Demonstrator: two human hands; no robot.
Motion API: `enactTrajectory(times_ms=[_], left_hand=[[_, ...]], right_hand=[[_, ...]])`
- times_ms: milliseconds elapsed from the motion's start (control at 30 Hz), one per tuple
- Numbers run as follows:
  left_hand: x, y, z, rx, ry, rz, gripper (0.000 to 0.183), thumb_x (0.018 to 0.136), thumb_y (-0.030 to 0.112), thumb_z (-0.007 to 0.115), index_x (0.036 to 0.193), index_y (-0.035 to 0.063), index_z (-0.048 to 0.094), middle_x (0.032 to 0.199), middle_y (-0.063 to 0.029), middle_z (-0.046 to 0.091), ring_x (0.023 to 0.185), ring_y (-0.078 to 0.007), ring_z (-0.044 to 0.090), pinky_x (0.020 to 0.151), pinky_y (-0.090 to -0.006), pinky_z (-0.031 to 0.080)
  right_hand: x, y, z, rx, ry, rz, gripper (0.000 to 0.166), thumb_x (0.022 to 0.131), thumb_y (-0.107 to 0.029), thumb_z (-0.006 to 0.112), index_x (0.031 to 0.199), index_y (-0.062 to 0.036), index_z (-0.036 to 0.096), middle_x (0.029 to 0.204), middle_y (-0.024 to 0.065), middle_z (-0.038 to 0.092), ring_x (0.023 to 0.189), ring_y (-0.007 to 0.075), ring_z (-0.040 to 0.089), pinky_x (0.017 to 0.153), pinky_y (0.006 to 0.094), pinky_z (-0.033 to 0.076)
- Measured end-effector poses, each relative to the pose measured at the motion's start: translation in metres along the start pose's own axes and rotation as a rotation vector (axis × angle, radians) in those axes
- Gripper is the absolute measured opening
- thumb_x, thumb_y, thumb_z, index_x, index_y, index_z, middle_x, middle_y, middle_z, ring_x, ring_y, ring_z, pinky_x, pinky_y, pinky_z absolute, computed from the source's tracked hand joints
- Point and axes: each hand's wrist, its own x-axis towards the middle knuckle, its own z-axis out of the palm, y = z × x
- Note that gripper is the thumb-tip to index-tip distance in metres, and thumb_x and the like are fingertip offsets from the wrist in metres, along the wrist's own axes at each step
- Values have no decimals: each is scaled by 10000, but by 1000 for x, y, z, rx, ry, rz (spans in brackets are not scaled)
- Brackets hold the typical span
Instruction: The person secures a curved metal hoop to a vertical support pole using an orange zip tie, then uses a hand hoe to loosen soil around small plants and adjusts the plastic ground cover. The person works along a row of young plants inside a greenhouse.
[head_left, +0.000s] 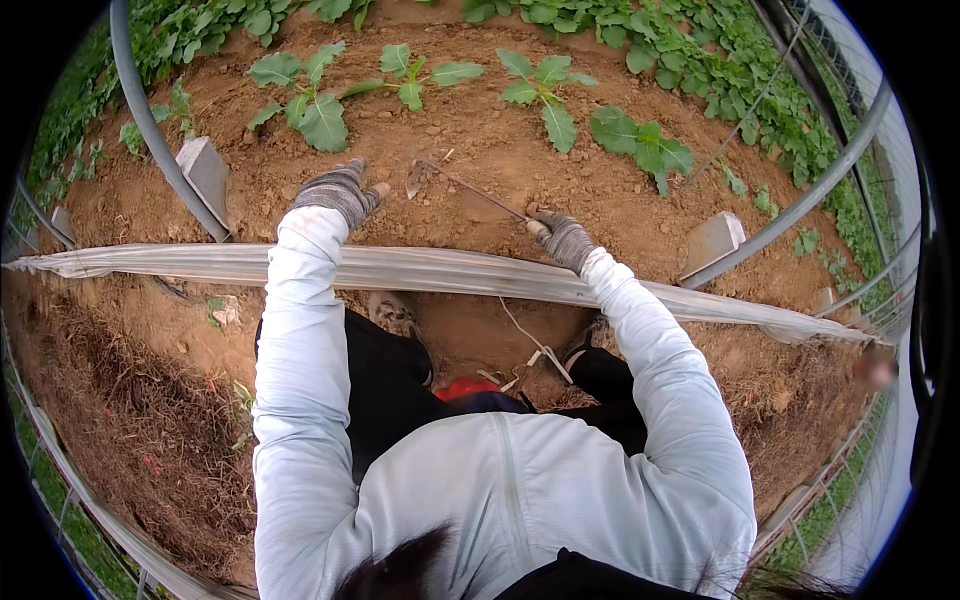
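Note:
My right hand (564, 238), in a grey knit glove, is closed around the handle of a small hand hoe (476, 191). The hoe's thin metal shank slants to the left across brown soil (465, 225), and its blade (415, 181) rests at the soil surface. To the left, my left hand (337, 193) wears a striped grey glove with bare fingertips. It holds nothing, thumb apart from the fingers, over the soil just below a broad-leaved seedling (322, 120). More young plants stand in a row beyond, among them a seedling (544, 90) above the hoe.
Rolled plastic film (450, 270) runs across in front of my legs. Grey hoop pipes rise beside a left concrete block (204, 176) and a right concrete block (712, 241). Dense leafy plants (675, 45) grow at the back. A white cord (525, 330) lies between my feet.

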Motion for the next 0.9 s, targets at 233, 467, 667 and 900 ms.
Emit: enactTrajectory(times_ms=[233, 467, 667, 900], left_hand=[[7, 6, -4, -13, 76, 90, 702, 838, 520, 474, 1340, 51, 329, 1350, -169, 379, 1241, -294, 376, 1027, -348, 299], [5, 17, -14, -39, 83, 175, 667, 847, 503, 484, 1331, 65, 346, 1346, -165, 384, 1236, -299, 381, 1028, -355, 299], [8, 20, -14, -38, 87, 167, 641, 857, 487, 482, 1326, 70, 352, 1343, -166, 388, 1242, -296, 373, 1026, -356, 304], [22, 37, -10, -6, 57, 181, 629, 851, 471, 504, 1323, 82, 360, 1331, -173, 400, 1236, -312, 378, 1024, -373, 307]], right_hand=[[-36, 18, -42, 23, 7, 177, 389, 863, -337, 546, 1055, -1, 589, 877, 202, 627, 817, 312, 610, 743, 372, 461], [-58, 62, -71, 68, 40, 257, 425, 855, -346, 565, 1098, 2, 574, 929, 181, 639, 880, 292, 602, 787, 352, 449], [-92, 108, -98, 45, 140, 352, 414, 853, -325, 579, 1067, 29, 589, 892, 147, 651, 816, 196, 594, 764, 313, 456], [-47, 55, -76, 132, 64, 210, 405, 842, -347, 583, 1002, 24, 602, 860, 205, 631, 826, 298, 614, 758, 347, 456]])
